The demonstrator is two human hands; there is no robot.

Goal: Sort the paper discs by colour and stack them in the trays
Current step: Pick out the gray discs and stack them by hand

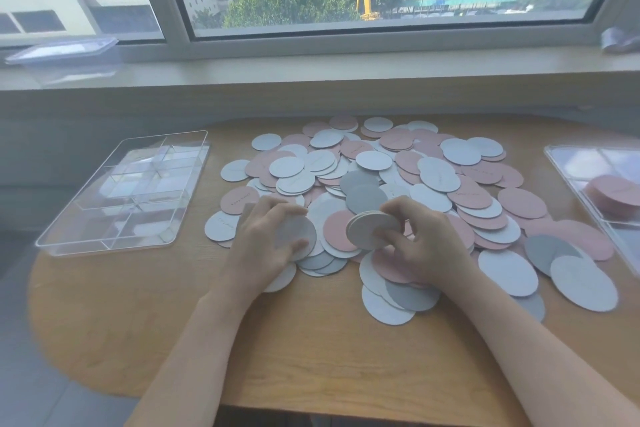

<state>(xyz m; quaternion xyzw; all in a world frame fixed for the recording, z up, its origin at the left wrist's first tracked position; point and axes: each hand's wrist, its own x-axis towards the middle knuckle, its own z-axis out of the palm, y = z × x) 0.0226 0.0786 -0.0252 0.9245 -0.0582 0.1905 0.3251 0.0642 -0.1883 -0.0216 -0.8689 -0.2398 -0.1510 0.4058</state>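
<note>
A big heap of pink, white and grey paper discs (433, 180) covers the middle of the wooden table. My right hand (426, 236) grips a small stack of white discs (369, 227) held just above the heap. Left of it, my left hand (266, 239) pinches a single white disc (298, 232) by its edge. A clear divided tray (114, 218) lies at the left; nothing is plainly visible in its compartments. A second clear tray (561, 163) at the right edge holds a stack of pink discs (613, 192).
The table (311, 357) has bare wood along its front edge. A clear lidded box (62, 57) sits on the window sill at the far left. Something pale lies on the sill (620, 40) at the far right. The window runs behind the table.
</note>
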